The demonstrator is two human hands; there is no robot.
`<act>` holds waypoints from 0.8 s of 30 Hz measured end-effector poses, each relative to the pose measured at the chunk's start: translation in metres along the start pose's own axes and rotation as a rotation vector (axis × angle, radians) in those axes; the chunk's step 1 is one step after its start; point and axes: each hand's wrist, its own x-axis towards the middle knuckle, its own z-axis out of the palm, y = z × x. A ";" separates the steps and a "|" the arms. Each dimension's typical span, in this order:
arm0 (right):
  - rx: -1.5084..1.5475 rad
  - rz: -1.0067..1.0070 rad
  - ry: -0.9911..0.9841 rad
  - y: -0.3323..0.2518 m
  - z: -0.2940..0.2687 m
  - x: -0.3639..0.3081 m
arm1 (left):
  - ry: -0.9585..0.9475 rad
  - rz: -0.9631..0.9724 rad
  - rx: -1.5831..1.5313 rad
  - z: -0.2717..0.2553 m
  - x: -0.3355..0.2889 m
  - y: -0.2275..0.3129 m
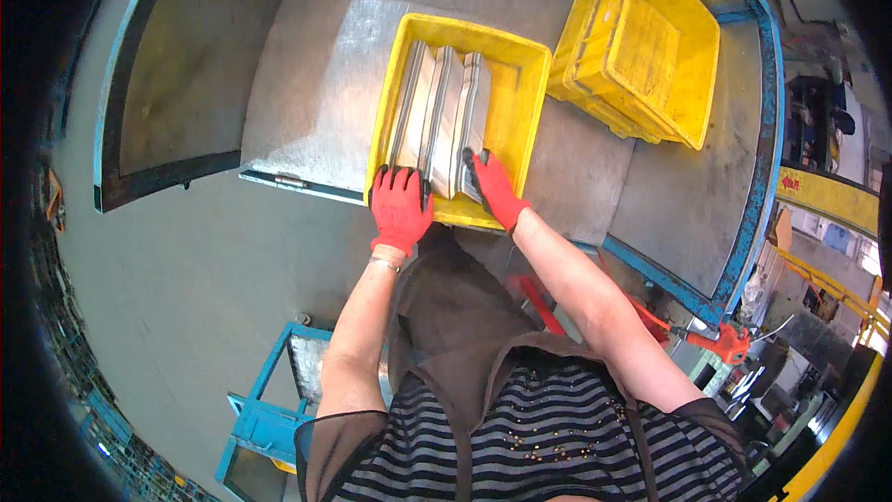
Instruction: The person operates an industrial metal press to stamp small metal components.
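Observation:
Several long silvery metal profiles [442,107], ribbed along their edges, lie side by side lengthwise in a yellow plastic bin [510,107] on a grey metal surface. Both my hands wear red gloves with dark fingertips. My left hand [401,211] is at the bin's near left corner, its bent fingers hooked over the near ends of the left profiles. At the near right end of the row, my right hand [497,188] grips the rightmost profile, thumb on top. Some fingertips are hidden among the profiles.
A stack of yellow bins [650,56] stands to the right on the metal surface [307,84]. Blue framing [762,177] borders the right side, and an open dark panel [186,56] stands at left. An orange air gun [720,344] hangs at lower right, with a blue frame [269,423] at lower left.

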 end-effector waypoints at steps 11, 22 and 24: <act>-0.129 -0.218 0.239 -0.073 -0.030 0.063 | -0.008 0.005 0.014 0.002 0.005 0.005; -0.114 -0.268 0.043 -0.074 -0.039 0.117 | -0.055 -0.014 0.030 -0.003 0.003 0.005; -0.111 -0.289 0.054 -0.070 -0.038 0.119 | -0.050 -0.005 0.030 -0.005 0.003 0.006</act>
